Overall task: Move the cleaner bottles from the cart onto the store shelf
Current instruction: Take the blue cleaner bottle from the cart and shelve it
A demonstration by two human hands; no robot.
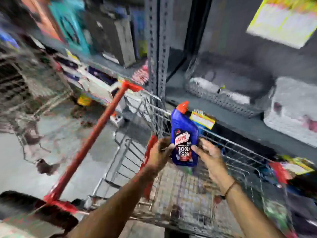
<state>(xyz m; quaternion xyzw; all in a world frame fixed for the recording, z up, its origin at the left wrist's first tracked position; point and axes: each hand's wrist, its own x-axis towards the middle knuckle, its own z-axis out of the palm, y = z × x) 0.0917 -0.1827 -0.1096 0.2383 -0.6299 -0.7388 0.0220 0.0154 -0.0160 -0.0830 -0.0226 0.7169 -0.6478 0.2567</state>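
- Above the cart (223, 152), everything keys off that wire basket: store shelf (240, 124) runs just behind its far rim, grey floor lies to its left, red push handle (96, 141) slants along its left side.
- Room: a shop aisle, heavily motion-blurred. Stocked racking sits left of the cart; a perforated steel upright (157, 48) stands behind its far corner. Contents mostly unreadable.
- Surface: the shelf deck behind the cart is dark and flat, with a bare stretch right past the rim. A wire tray (223, 97) sits further back, a pale pack (295, 112) off to the right, and a yellow price tag (202, 119) is on the front lip.
- Cart looks near empty at the floor grid; can't tell if more bottles remain under the blur.
- Step, my read: mid-transfer, one bottle lifted clear of the cart, not yet shelved.
- Cleaner bottle (184, 141): blue, red cap, roughly upright, label facing the camera, over the cart's far rim and just short of the shelf lip.
- Left hand (161, 152): fingers curled, thumb pressed on the bottle's left side.
- Right hand (209, 155): half open, fingertips on the bottle's right edge, steadying rather than clamping.
- Next move calls for: carry forward over the lip, clear the tag, set the base flat on the bare deck, then let go.
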